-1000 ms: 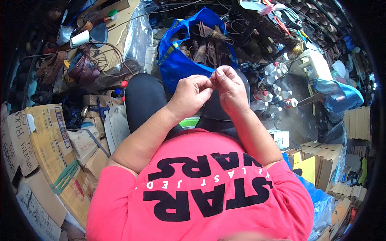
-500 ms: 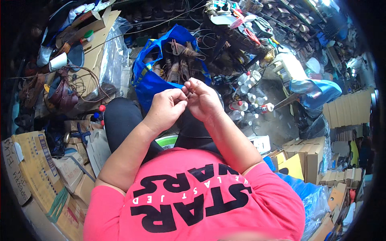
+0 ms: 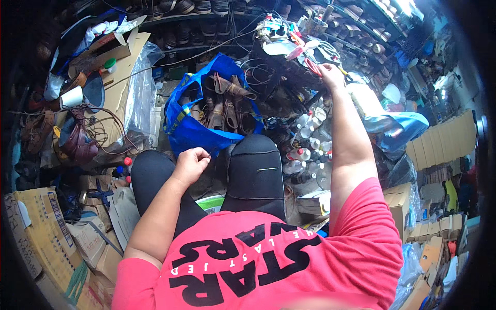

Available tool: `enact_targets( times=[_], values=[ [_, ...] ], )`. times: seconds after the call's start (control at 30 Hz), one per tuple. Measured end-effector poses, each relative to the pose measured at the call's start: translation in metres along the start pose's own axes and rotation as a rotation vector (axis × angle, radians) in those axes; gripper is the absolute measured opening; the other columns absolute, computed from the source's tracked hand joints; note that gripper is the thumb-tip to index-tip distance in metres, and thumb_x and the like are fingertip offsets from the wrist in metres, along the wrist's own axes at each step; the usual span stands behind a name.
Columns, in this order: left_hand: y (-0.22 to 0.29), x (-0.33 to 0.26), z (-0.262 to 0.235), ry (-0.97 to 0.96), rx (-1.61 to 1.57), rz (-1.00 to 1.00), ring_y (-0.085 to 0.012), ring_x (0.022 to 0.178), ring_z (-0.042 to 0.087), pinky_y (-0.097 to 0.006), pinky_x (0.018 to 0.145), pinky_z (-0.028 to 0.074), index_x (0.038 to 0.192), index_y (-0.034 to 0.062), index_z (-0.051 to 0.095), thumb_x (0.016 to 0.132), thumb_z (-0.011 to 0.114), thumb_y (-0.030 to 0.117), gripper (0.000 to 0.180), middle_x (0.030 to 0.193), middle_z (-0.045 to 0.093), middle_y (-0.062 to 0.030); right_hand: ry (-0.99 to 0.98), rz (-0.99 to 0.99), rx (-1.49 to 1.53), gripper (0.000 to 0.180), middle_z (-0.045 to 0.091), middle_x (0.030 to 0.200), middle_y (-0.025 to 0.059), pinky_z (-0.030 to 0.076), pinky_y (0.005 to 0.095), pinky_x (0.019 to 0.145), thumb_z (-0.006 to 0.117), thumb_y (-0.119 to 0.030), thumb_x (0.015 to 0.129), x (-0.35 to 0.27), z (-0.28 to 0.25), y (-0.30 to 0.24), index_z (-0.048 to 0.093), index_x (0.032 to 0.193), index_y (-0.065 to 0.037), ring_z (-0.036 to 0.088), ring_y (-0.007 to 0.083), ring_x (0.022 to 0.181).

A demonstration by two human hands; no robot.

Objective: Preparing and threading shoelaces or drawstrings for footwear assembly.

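Observation:
My left hand [image 3: 192, 164] is closed in a pinch above my left knee. A small dark bit shows at its fingertips, too small to name. My right arm stretches far forward to a cluttered stand. There the fingers of my right hand [image 3: 333, 76] close at the red loop handles of scissors [image 3: 312, 67], whose blades I cannot make out. Across my right thigh lies a thin pale sliver [image 3: 267, 169], like a needle or a bit of thread. Between my knees and the shelves stands a blue bag [image 3: 201, 140] holding brown leather pieces [image 3: 231, 88] tied with cord.
Several plastic bottles [image 3: 299, 154] stand right of my knees. Cardboard boxes [image 3: 44, 219] crowd the left side, and cardboard pieces [image 3: 442, 139] are stacked at right. Shoes [image 3: 201, 8] line the far shelves. A white cup [image 3: 71, 97] sits on the left pile.
My hands were together over my lap. The right hand has gone forward and right to the scissors, while the left has dropped back toward my knee. The view has tilted up slightly.

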State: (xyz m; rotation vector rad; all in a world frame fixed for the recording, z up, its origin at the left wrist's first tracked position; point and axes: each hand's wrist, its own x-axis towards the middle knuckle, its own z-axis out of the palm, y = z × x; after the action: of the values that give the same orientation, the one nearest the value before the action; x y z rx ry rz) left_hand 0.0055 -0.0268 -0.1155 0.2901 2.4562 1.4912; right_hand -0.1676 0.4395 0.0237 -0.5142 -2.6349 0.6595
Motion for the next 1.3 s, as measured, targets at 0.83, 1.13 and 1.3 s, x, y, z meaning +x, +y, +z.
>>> enact_targets(
  times=[0.83,1.13,1.3],
  values=[
    [-0.019,-0.001,-0.008,-0.007,-0.337,-0.149,-0.0088,0.059,0.057,-0.024,0.056,0.047,0.085,0.0003,0.062,0.081,0.063,0.005,0.006,0.072,0.062,-0.0014,-0.587,0.100,-0.299,0.034,0.058,0.064,0.0011,0.036,0.0254,0.048,0.065,-0.043,0.072,-0.064,-0.075,-0.069,0.062,0.068,-0.010,0.049,0.0086,0.053],
    [0.061,-0.025,-0.027,-0.186,-0.754,-0.047,-0.0100,0.064,0.060,-0.023,0.062,0.049,0.093,-0.0025,0.064,0.082,0.064,0.008,0.016,0.079,0.063,-0.0046,-0.591,-0.087,0.751,0.055,0.049,0.077,-0.0010,0.038,0.0230,0.060,0.048,-0.056,0.087,-0.226,-0.062,-0.044,0.053,0.105,-0.005,0.046,0.0075,0.067],
    [0.076,-0.033,-0.029,-0.255,-0.808,-0.018,-0.0107,0.063,0.060,-0.023,0.061,0.050,0.093,-0.0025,0.064,0.082,0.065,0.008,0.015,0.078,0.062,-0.0044,-0.839,-0.172,0.821,0.060,0.052,0.086,0.0024,0.043,0.0249,0.063,0.062,-0.051,0.078,-0.302,-0.035,-0.080,0.048,0.111,-0.003,0.050,0.0095,0.073]
  ],
)
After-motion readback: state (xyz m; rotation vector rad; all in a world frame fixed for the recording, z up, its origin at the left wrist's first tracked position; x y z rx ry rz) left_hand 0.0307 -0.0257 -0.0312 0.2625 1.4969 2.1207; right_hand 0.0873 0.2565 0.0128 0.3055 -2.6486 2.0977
